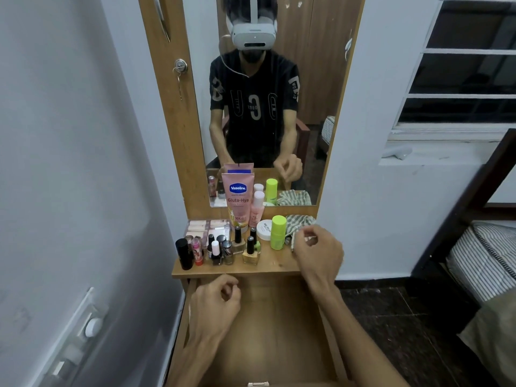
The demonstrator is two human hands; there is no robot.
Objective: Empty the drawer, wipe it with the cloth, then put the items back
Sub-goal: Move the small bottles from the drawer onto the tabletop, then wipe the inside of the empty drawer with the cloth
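— Where do we stand with the drawer [268, 325]?

— It is pulled open below the shelf [276, 263], and what we can see of its bottom is bare wood. We judge the emptying done and the wiping next.

— Which explains the crowd on the shelf?

— Yes. The small bottles [223, 250] stand upright in a tight group at the left, probably so they stay clear of the drawer and go back easily. Behind them the pink tube [236, 202] stands on its cap against the mirror [265, 107].

— And the cloth [297, 226]?

— A striped one, bunched at the right end of the shelf, just beside the lime-green bottle [277, 232]. Our right hand [318, 251] hovers in front of it, fingers loosely curled, thumb near the forefinger, holding nothing; whether it touches the cloth we cannot tell.

— The left hand [216, 303]?

— Over the drawer's back left corner, fingers curled in, also holding nothing.

— Any writing we can read?

— The tube says "Vaseline" in a blue badge, "Gluta-Hya" under it, and "10X" lower down. The white jar [264, 229] carries lettering too small to make out. The shirt in the mirror shows reversed letters we cannot read.
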